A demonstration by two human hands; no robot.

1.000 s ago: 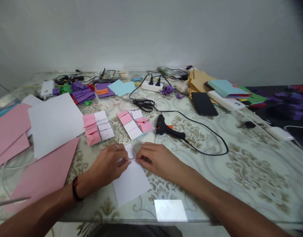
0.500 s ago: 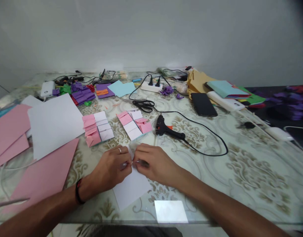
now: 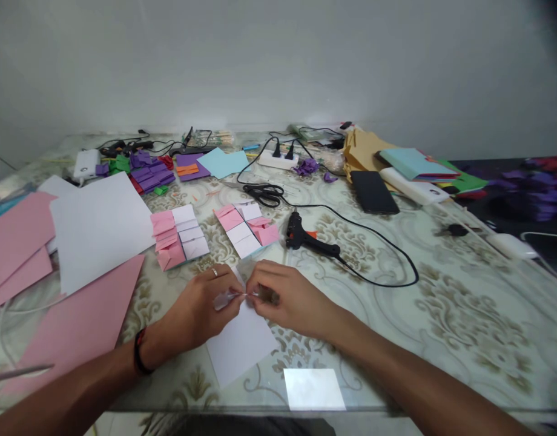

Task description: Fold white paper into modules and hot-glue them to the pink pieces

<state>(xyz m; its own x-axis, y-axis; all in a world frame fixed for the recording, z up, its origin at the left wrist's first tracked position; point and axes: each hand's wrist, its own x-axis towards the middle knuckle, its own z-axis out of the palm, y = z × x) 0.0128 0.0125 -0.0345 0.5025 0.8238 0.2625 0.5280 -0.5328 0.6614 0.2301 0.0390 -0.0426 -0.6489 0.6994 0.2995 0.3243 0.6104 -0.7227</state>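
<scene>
My left hand [image 3: 210, 301], wearing a ring and a dark bracelet, is closed in a pinch on one end of a small, thin piece of white paper [image 3: 235, 295]. The fingertips of my right hand [image 3: 285, 295] pinch the other end, almost touching those of the left. Fingers cover much of the piece, so its full shape is hidden. Beneath both hands a white sheet of paper [image 3: 242, 351] lies on the patterned table. Just beyond them are two cards of folded pink and white paper [image 3: 179, 236], [image 3: 246, 229].
Right of the cards lies a black glue gun [image 3: 310, 237] with its looping cord. Scissors [image 3: 264, 194], a power strip [image 3: 278, 159] and a phone [image 3: 375, 192] are farther back. Large white paper [image 3: 101, 233] and pink paper [image 3: 79, 327] cover the left side.
Both hands have shifted slightly, with their fingers straighter. The thin white piece now shows more between the fingertips. Things on the table stay in place.
</scene>
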